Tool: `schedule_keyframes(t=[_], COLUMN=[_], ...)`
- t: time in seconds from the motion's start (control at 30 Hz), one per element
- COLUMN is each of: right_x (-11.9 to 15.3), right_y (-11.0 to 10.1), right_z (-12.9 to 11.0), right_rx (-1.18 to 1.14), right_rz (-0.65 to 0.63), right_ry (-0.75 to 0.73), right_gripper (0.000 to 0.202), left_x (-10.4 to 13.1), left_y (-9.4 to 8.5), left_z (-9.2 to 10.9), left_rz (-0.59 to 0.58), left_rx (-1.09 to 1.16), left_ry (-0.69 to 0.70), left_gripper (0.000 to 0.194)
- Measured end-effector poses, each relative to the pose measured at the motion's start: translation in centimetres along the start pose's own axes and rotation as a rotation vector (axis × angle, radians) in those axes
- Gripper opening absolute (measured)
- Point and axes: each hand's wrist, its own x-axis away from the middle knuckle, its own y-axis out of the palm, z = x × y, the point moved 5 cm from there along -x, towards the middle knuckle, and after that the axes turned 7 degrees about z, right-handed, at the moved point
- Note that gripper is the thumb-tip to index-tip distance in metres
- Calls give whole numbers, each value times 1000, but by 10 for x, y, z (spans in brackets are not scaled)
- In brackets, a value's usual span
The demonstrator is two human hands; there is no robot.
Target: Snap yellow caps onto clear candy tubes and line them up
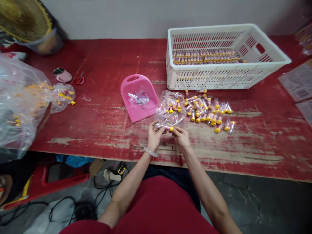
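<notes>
Between my two hands lies a clear tube with a yellow cap [164,127], held level above the table's front part. My left hand [154,135] pinches its clear end, with a pale bangle on the wrist. The fingers of my right hand [180,136] close on the yellow cap. Just beyond is an open plastic bag [162,112] with several small yellow-and-pink pieces in it. To the right of the bag, many capped tubes [201,109] are scattered in a loose pile. A pink dustpan-shaped scoop [138,110] with clear tubes in it rests to the left.
Behind the pile stands a white slatted crate [209,76] with rows of capped tubes. On the left are a large plastic bag [21,107], a smaller bag [62,94], a pink cup [62,74] and red scissors [79,79]. Cables [107,185] lie on the floor.
</notes>
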Motion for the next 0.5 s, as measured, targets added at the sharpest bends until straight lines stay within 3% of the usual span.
schedule_keyframes(t=[0.27, 0.5], right_x=[9, 6], right_y=[1, -4], right_z=[3, 3], right_rx=[-16, 158], right_rz=[1, 12], right_ry=[19, -37], right_gripper=[24, 36], left_x=[2, 0], left_y=[-1, -1], left_z=[-8, -18], left_rz=[8, 44], left_rx=[-26, 4], left_ry=[-32, -115], left_gripper=[57, 54])
